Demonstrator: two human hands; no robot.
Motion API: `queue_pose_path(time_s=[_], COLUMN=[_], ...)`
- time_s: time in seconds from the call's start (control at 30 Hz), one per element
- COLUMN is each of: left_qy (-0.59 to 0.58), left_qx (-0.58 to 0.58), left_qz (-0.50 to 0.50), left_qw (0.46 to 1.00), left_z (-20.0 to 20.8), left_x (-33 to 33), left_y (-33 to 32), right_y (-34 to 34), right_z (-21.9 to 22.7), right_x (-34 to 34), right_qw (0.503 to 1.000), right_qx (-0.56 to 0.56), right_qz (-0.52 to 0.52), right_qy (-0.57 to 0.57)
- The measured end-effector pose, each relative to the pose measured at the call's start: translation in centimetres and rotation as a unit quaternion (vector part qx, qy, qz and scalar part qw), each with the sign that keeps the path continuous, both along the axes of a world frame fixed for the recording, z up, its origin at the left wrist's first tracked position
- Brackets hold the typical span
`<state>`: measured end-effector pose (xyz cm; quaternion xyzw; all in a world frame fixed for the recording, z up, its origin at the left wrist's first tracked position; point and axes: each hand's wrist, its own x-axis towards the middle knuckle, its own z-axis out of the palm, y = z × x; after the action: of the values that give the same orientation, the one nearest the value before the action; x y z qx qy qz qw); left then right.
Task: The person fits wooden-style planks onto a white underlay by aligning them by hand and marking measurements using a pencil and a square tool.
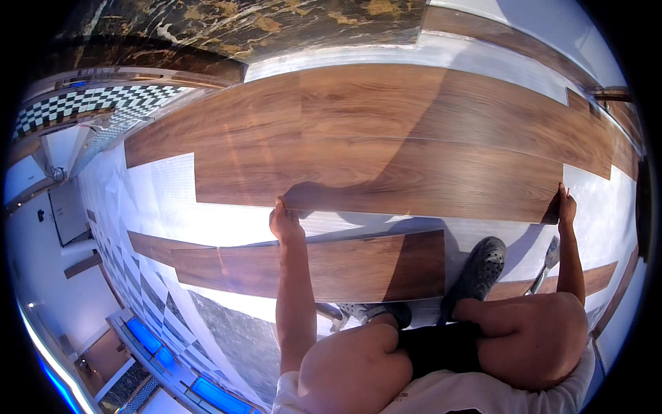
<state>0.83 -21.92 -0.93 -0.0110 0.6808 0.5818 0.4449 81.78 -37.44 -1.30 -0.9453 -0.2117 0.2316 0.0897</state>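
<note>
A long brown wood-look floor plank (386, 183) lies across in front of me, its far edge against a row of similar laid planks (358, 96). My left hand (285, 222) is closed on its near edge, left of the middle, with the thumb side up at the rim. My right hand (566, 207) grips the near right corner, fingers on the short end. Under the near edge shows a white floor covering (162, 186). Whether the plank's far edge is fully joined to the row I cannot tell.
Nearer me lies a shorter loose plank (310, 265) over another plank (148, 247). My dark clog (480, 269) stands right of them. A metal-ended hand tool (549, 257) lies by my right forearm. A dark gold-veined stone slab (276, 24) borders the far side.
</note>
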Motion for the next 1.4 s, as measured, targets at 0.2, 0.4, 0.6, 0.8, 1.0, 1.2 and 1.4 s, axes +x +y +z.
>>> queue_pose_path(time_s=[0.2, 0.4, 0.6, 0.8, 1.0, 1.2, 1.4], left_qy=[0.003, 0.023, 0.027, 0.067, 0.039, 0.061, 0.096], left_qx=[0.018, -0.069, -0.034, -0.029, -0.038, -0.013, -0.048], left_qz=[-0.017, -0.011, 0.009, 0.052, 0.028, -0.071, -0.085], left_qw=[1.000, 0.997, 0.999, 0.996, 0.998, 0.996, 0.991], left_z=[0.9, 0.6, 0.7, -1.8, -2.5, -2.8, -2.1], left_x=[-0.5, -1.1, -1.2, -5.5, -7.1, -7.2, -6.2], left_y=[0.6, 0.9, 1.1, 2.1, 1.6, 1.0, 1.0], right_y=[0.0, -0.2, -0.2, -1.2, 1.4, 1.4, 2.3], right_z=[0.3, 0.2, 1.5, -0.7, 1.3, 2.6, 3.3], right_x=[0.5, -0.3, -1.7, -0.4, -4.4, -6.3, -6.9], right_qw=[0.999, 0.995, 0.990, 0.986, 0.992, 0.990, 0.998], right_qx=[0.040, 0.088, 0.100, 0.059, 0.048, 0.096, 0.031], right_qz=[-0.002, 0.023, 0.006, 0.151, 0.106, 0.037, 0.060], right_qy=[-0.012, 0.047, 0.096, 0.035, 0.042, 0.100, 0.020])
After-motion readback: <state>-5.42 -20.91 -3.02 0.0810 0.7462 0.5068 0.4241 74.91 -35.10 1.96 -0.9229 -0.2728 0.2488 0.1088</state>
